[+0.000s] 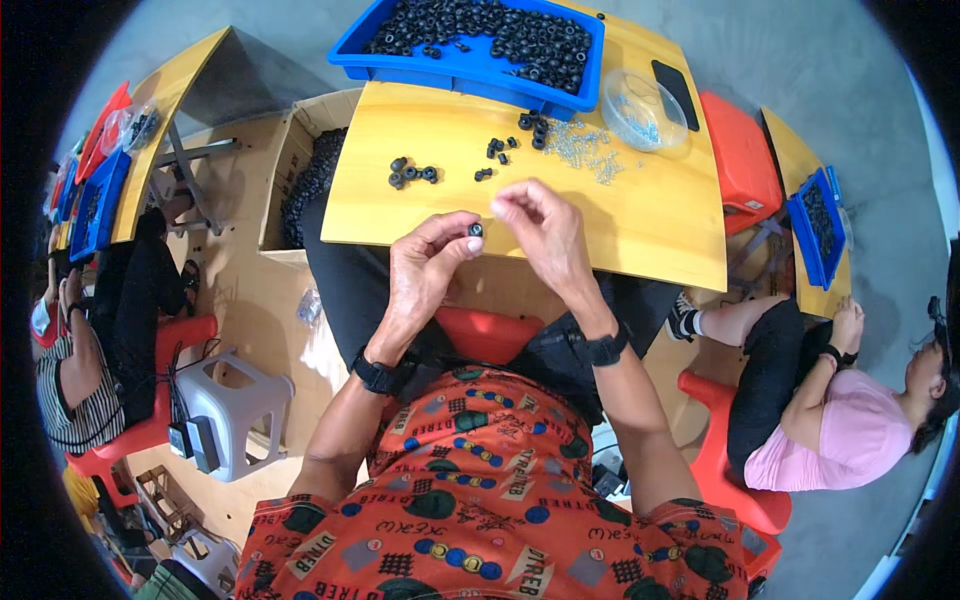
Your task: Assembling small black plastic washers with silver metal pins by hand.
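Between the thumb and fingers of my left hand (425,265) is a small round black part (475,230) with a pale centre. It is held just over the table's near edge. To its right, my right hand (545,230) is raised with thumb and fingertips pinched together; anything in them is too small or hidden to make out. The two hands are apart. Beyond them on the yellow table (640,235) lie a cluster of round black parts (410,175), a few smaller black pieces (497,150) and a spread of tiny clear or silvery pieces (585,148).
A blue tray (460,75) of many black parts stands at the far side. Right of it are a clear round tub (645,110) and a black phone-like slab (677,92). A cardboard box (285,190) stands left of the table, a red crate (740,165) right. Other people sit at both sides.
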{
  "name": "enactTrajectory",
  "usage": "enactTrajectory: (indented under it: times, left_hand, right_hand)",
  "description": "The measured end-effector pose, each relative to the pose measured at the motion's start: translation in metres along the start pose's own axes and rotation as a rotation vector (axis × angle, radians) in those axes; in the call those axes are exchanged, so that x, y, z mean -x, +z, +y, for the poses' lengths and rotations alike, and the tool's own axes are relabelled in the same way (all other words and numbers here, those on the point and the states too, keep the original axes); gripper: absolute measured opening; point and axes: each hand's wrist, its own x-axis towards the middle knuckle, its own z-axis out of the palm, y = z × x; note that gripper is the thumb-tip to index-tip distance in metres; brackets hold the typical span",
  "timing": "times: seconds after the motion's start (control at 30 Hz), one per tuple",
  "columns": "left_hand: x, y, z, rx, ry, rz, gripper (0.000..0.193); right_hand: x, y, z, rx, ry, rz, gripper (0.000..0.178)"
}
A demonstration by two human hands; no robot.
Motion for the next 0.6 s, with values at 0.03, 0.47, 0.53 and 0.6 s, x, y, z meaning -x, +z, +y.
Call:
enactTrajectory:
  times: [0.03, 0.47, 0.53, 0.6]
  left_hand:
    - [-0.001, -0.001, 0.000, -0.001, 0.004, 0.001, 0.027]
    - [-0.006, -0.004, -0.001, -0.078, 0.136, 0.067, 0.027]
    - [-0.005, 0.001, 0.002, -0.054, 0.081, 0.065, 0.027]
    - [-0.004, 0.007, 0.006, 0.051, 0.085, 0.032, 0.028]
  right_hand:
    - [-0.012, 0.000, 0.004, 0.097, -0.100, 0.091, 0.015]
    - [-0.023, -0.004, 0.009, 0.263, -0.176, 0.125, 0.018]
    - [-0.007, -0.007, -0.007, 0.115, -0.055, 0.109, 0.016]
    - [0.008, -0.011, -0.017, -0.036, -0.077, 0.051, 0.014]
